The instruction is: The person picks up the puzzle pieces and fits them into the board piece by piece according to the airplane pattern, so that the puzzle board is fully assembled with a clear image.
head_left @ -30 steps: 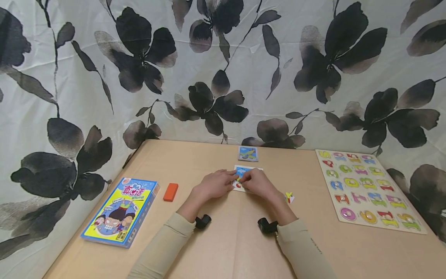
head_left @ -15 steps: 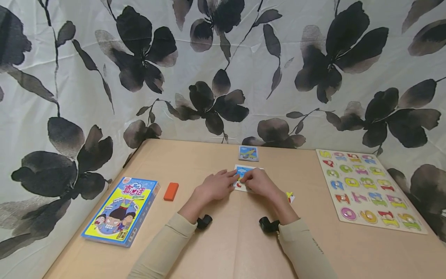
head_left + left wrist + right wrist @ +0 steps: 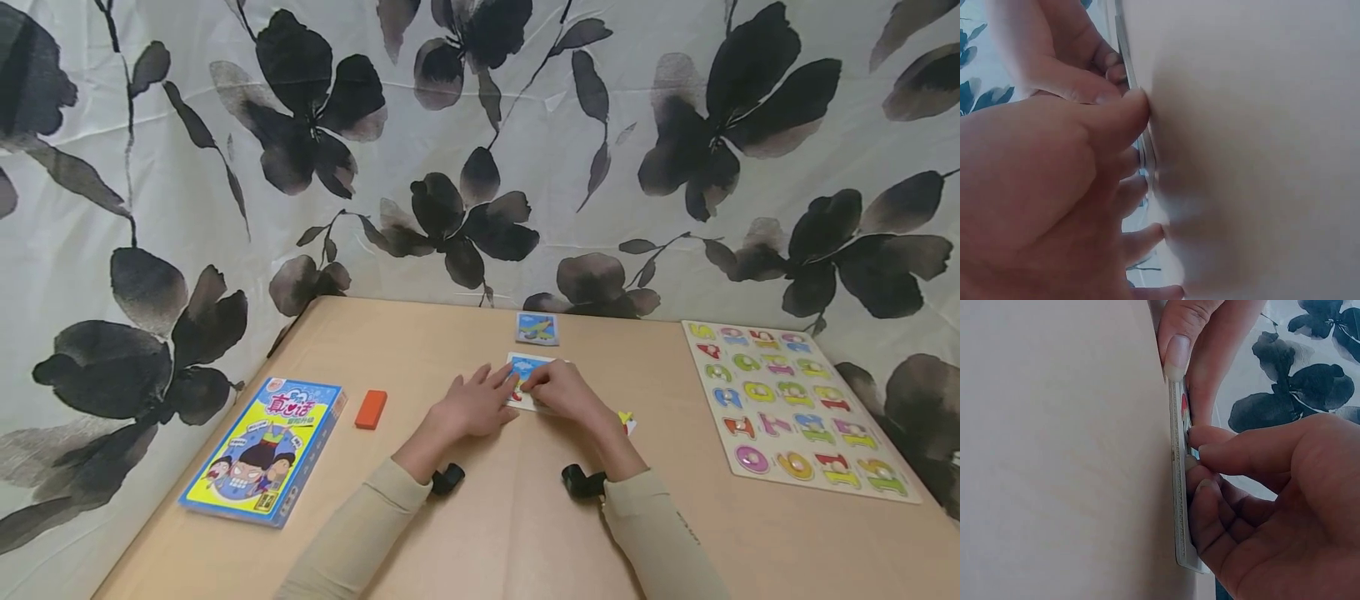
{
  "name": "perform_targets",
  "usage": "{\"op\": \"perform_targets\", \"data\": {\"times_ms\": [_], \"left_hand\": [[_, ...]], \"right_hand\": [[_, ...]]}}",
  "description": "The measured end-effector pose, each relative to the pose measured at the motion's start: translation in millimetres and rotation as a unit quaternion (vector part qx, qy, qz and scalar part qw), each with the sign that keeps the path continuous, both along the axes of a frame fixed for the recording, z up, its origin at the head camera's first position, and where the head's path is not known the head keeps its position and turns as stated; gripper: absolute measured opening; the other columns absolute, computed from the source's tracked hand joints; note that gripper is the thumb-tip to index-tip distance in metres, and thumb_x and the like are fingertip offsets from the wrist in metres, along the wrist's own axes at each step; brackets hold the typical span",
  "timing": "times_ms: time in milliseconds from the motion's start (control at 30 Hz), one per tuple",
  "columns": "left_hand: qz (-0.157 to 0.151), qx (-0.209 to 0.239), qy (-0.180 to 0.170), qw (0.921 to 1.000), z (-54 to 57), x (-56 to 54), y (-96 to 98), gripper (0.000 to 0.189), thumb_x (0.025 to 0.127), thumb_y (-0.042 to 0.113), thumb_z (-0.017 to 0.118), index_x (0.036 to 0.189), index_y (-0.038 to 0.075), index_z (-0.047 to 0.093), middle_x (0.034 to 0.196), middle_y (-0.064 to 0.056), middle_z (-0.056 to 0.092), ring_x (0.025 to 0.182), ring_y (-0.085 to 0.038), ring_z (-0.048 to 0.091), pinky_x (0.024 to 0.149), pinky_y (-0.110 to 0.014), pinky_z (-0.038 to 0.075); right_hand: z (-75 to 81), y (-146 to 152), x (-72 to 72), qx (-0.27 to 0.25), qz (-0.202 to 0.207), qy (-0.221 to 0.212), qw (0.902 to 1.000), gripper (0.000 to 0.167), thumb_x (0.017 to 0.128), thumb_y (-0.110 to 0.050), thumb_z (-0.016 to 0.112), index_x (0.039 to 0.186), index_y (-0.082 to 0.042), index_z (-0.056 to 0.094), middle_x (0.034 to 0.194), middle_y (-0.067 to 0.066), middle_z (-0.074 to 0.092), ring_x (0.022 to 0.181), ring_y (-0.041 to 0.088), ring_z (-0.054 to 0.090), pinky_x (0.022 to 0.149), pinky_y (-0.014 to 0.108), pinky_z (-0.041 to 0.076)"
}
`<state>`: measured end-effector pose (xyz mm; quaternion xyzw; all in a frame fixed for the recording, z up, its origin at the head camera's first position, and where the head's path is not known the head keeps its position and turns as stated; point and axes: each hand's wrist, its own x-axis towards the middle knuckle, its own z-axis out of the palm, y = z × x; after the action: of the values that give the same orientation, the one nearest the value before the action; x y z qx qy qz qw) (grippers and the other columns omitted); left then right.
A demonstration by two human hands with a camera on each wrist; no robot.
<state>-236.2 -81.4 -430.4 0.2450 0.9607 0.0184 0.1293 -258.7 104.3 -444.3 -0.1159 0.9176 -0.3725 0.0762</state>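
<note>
A small puzzle board with a blue-and-white picture lies flat in the middle of the table. My left hand has its fingers spread, with fingertips and thumb on the board's left side and the tabletop beside it. My right hand bends over the board's right half. In the right wrist view the thumb and curled fingers meet at the board's face, pinching a small puzzle piece, mostly hidden, with a bluish sliver showing. The board's pale edge runs beneath these fingers. Red and yellow show on its face near the left thumb.
A picture card with a yellow plane lies behind the board. Small yellow and red pieces lie beside the right forearm. Left stand an orange block and a blue-and-yellow box. A large sheet of colourful shapes lies right.
My left hand has lifted and spread its fingers, shifting slightly right. My right hand stays over the board in much the same pose. The view has shifted slightly.
</note>
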Motion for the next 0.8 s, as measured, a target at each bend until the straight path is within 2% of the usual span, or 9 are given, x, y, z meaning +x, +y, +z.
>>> {"op": "perform_targets", "data": {"times_ms": [167, 300, 400, 533, 700, 800], "left_hand": [[-0.013, 0.035, -0.027, 0.9989, 5.3, -3.9, -4.7, 0.069, 0.101, 0.051, 0.048, 0.159, 0.021, 0.026, 0.168, 0.003, 0.017, 0.155, -0.033, 0.019, 0.117, -0.065, 0.026], [-0.027, 0.090, -0.072, 0.9930, 14.3, -8.8, -15.3, 0.060, 0.102, 0.039, 0.053, 0.154, 0.015, 0.038, 0.165, -0.003, 0.028, 0.152, -0.032, 0.026, 0.122, -0.053, 0.027], [-0.043, 0.111, -0.089, 0.9889, 17.1, -10.8, -20.8, 0.053, 0.102, 0.032, 0.054, 0.150, 0.011, 0.044, 0.162, -0.007, 0.034, 0.150, -0.029, 0.033, 0.122, -0.044, 0.029], [-0.056, 0.105, -0.069, 0.9905, 18.2, -11.7, -21.4, 0.049, 0.102, 0.028, 0.054, 0.148, 0.010, 0.047, 0.159, -0.010, 0.039, 0.147, -0.028, 0.038, 0.120, -0.043, 0.032], [-0.038, 0.078, -0.042, 0.9953, 19.2, -9.0, -17.1, 0.045, 0.102, 0.025, 0.054, 0.146, 0.014, 0.051, 0.157, -0.008, 0.043, 0.145, -0.026, 0.041, 0.119, -0.041, 0.035], [-0.051, 0.068, -0.016, 0.9962, 19.5, -6.6, -12.0, 0.035, 0.102, 0.020, 0.054, 0.134, 0.011, 0.063, 0.148, -0.009, 0.054, 0.136, -0.025, 0.052, 0.112, -0.040, 0.043]], "right_hand": [[1.2, 2, -0.8, -0.001, -0.004, 0.005, 1.0000, 0.018, 0.088, -0.005, 0.063, 0.091, -0.006, 0.080, 0.091, 0.006, 0.077, 0.084, 0.018, 0.060, 0.067, 0.024, 0.041], [0.8, 1, 0.4, -0.007, -0.009, -0.009, 0.9999, 0.020, 0.089, -0.006, 0.061, 0.092, -0.008, 0.080, 0.094, 0.005, 0.077, 0.085, 0.018, 0.059, 0.066, 0.023, 0.041], [-1.4, 1, 1.0, -0.005, -0.012, -0.013, 0.9998, 0.019, 0.089, -0.007, 0.062, 0.092, -0.008, 0.081, 0.095, 0.005, 0.077, 0.085, 0.017, 0.058, 0.066, 0.023, 0.041], [-0.8, 2, 0.8, -0.004, -0.013, -0.001, 0.9999, 0.018, 0.088, -0.008, 0.064, 0.092, -0.009, 0.081, 0.094, 0.005, 0.077, 0.080, 0.015, 0.057, 0.065, 0.023, 0.041], [2.1, 2, -0.7, -0.008, 0.001, 0.001, 1.0000, 0.019, 0.088, -0.007, 0.062, 0.092, -0.008, 0.081, 0.091, 0.005, 0.077, 0.076, 0.016, 0.055, 0.060, 0.024, 0.037], [2.6, 3, -0.7, -0.009, 0.000, -0.010, 0.9999, 0.020, 0.088, -0.006, 0.060, 0.092, -0.008, 0.080, 0.090, 0.005, 0.075, 0.078, 0.017, 0.055, 0.062, 0.024, 0.038]]}}
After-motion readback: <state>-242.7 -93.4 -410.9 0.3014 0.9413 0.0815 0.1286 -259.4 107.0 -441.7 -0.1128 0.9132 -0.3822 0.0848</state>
